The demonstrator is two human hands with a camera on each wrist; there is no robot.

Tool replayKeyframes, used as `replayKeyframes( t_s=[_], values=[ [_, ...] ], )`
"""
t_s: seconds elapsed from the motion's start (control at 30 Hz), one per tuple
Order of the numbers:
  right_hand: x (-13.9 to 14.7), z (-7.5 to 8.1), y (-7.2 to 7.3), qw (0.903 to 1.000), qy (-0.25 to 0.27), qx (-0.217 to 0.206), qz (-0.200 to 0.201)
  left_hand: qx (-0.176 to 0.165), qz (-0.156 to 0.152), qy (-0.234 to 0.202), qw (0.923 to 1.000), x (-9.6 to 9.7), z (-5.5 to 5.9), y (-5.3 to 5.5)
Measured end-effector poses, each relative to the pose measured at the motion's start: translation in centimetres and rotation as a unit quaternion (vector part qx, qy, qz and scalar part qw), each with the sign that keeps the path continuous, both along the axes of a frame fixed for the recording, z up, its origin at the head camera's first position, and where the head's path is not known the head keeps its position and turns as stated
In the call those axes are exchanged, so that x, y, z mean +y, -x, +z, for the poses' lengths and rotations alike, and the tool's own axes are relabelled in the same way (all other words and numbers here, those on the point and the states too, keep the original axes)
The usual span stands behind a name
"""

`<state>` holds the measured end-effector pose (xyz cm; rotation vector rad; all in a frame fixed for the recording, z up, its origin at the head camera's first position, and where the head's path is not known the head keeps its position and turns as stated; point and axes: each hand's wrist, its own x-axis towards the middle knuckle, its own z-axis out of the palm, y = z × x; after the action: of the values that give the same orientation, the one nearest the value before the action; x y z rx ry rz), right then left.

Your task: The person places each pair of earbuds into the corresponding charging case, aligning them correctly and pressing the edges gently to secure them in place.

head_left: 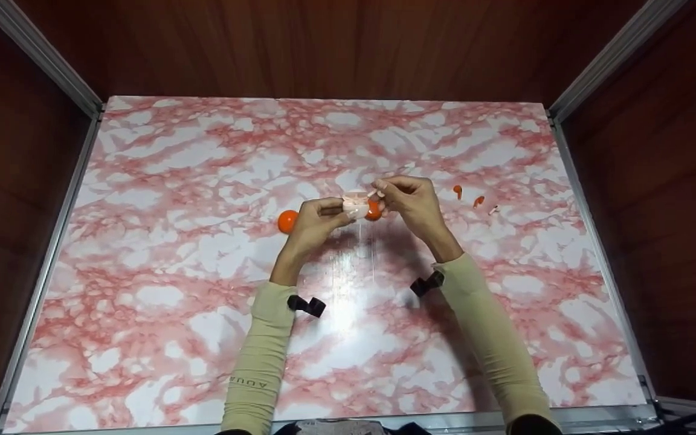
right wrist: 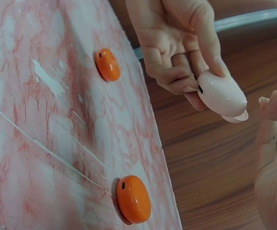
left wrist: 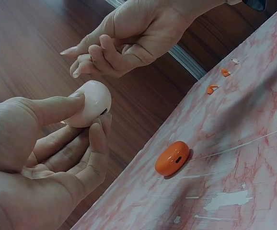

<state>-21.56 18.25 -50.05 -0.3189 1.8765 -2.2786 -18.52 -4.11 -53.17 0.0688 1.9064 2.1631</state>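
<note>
My left hand [head_left: 313,225] grips a white earbud case [head_left: 356,211] between thumb and fingers, above the table. Its lid appears raised in the head view. Close to the right side of the case, my right hand [head_left: 413,202] pinches a small white earbud [head_left: 373,194], mostly hidden by the fingertips. Below the hands, an orange earbud case [left wrist: 172,158] lies closed on the table. A second orange case [head_left: 287,222] rests to the left of my left hand, also closed in the right wrist view.
Two orange earbuds, one nearer [head_left: 457,191] and one farther right [head_left: 478,201], lie right of my right hand. A loose white earbud [head_left: 493,210] is beside them. The red-and-white marbled table [head_left: 173,338] has brown wood panels [head_left: 324,48] at its back and sides.
</note>
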Motion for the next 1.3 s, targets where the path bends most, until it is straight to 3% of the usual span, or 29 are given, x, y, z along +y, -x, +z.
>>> replayKeyframes(
  t_s=[0.1, 0.3, 0.43, 0.7, 0.83, 0.93, 1.1, 1.3],
  values=[
    [0.11, 0.03, 0.08, 0.9999, 0.008, -0.006, 0.003, -0.002, 0.000, -0.002, 1.0000, -0.09, 0.06, -0.05],
    [0.44, 0.27, 0.10, 0.9975, -0.061, 0.004, 0.035, 0.013, -0.003, -0.005, 0.9999, -0.21, -0.03, -0.11],
    [0.42, 0.37, 0.10, 0.9957, -0.076, 0.024, 0.048, 0.014, -0.004, -0.010, 0.9999, -0.15, -0.16, -0.16],
    [0.14, 0.36, 0.22, 0.9984, -0.045, 0.023, 0.027, 0.010, -0.005, -0.021, 0.9997, -0.06, -0.36, -0.07],
    [0.12, 0.43, 0.22, 0.9978, -0.059, 0.025, 0.018, 0.015, -0.007, -0.014, 0.9998, -0.14, -0.31, -0.11],
    [0.15, 0.48, 0.18, 0.9971, -0.064, 0.026, 0.032, 0.017, -0.006, -0.005, 0.9998, -0.15, -0.33, -0.13],
    [0.09, 0.59, 0.23, 0.9976, -0.029, 0.005, 0.062, 0.015, -0.003, 0.002, 0.9999, -0.16, -0.30, -0.12],
    [-0.01, 0.79, 0.66, 0.9971, -0.021, 0.011, 0.071, 0.016, -0.002, -0.001, 0.9999, -0.23, -0.34, -0.10]
  ],
)
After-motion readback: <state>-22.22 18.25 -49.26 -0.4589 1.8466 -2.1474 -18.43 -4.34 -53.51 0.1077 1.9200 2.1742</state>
